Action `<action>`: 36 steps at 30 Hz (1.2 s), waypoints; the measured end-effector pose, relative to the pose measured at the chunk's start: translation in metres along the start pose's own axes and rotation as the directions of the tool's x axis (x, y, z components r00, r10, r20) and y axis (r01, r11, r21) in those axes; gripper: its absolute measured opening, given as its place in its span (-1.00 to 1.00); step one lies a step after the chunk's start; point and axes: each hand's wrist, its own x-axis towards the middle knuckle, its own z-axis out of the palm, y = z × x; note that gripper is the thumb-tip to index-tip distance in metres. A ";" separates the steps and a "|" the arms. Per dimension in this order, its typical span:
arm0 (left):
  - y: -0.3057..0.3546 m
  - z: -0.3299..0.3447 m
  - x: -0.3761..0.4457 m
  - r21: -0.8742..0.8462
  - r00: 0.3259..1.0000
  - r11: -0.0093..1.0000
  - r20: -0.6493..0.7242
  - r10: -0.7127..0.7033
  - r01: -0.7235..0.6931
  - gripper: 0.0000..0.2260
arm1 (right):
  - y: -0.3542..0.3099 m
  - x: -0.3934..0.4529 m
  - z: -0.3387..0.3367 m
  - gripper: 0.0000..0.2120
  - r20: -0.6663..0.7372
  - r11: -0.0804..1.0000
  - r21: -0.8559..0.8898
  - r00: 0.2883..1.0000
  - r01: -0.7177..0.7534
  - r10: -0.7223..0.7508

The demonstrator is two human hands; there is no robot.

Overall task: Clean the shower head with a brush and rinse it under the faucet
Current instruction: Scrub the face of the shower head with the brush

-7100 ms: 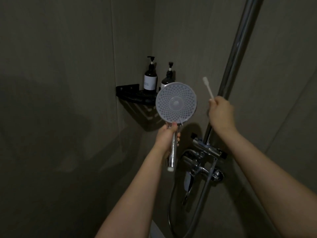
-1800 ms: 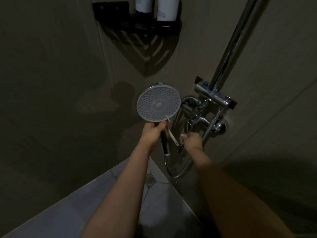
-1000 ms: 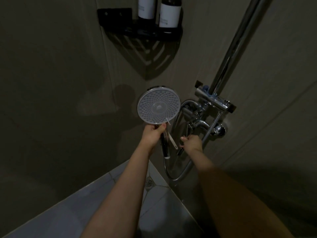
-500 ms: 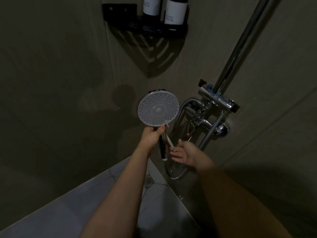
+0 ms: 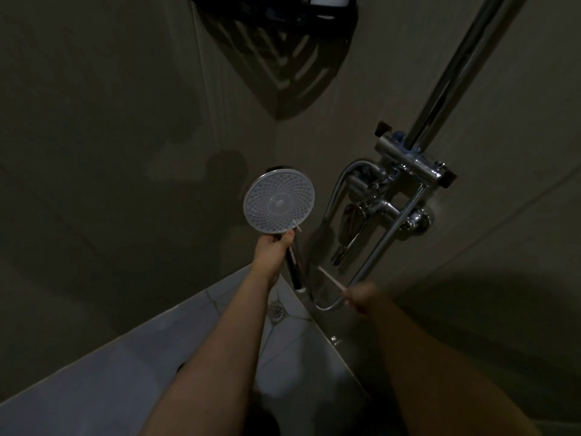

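Note:
The round shower head [image 5: 279,206] faces me, its nozzle plate pale grey and its chrome handle pointing down. My left hand [image 5: 273,254] grips that handle just under the head. My right hand [image 5: 361,298], blurred, pinches the end of a thin white brush [image 5: 330,279] that points up and left, low beside the hose loop. A small white sliver [image 5: 296,227] shows at the head's lower edge by my thumb; I cannot tell what it is. The chrome faucet [image 5: 379,207] is on the wall right of the head, its lever [image 5: 349,229] hanging down. No water runs.
A chrome riser pipe [image 5: 456,67] climbs from the valve bar [image 5: 412,165]. The hose [image 5: 327,305] loops below the faucet. A black corner shelf [image 5: 276,7] with a bottle sits at the top. A floor drain [image 5: 276,311] lies in the pale floor tiles [image 5: 110,372].
My right hand left the faucet lever, reached to the brush tucked by my left hand, and has drawn back down and right with a white brush. The view has tilted downward.

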 end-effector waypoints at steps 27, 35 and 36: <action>0.012 0.012 0.011 -0.084 0.998 0.995 0.035 0.053 -0.050 -0.78 | -0.072 -0.002 -0.010 -0.78 -0.111 0.985 -0.117 0.984 0.127 -0.140; 0.038 -0.008 0.007 -0.075 0.987 0.987 0.062 0.147 -0.143 -0.78 | -0.096 -0.004 -0.016 -0.68 -0.093 0.871 0.487 0.995 0.064 -0.022; 0.042 -0.011 0.006 -0.089 0.986 0.984 0.054 0.158 -0.153 -0.77 | -0.096 -0.005 -0.016 -0.70 -0.092 0.848 0.525 0.996 0.068 -0.023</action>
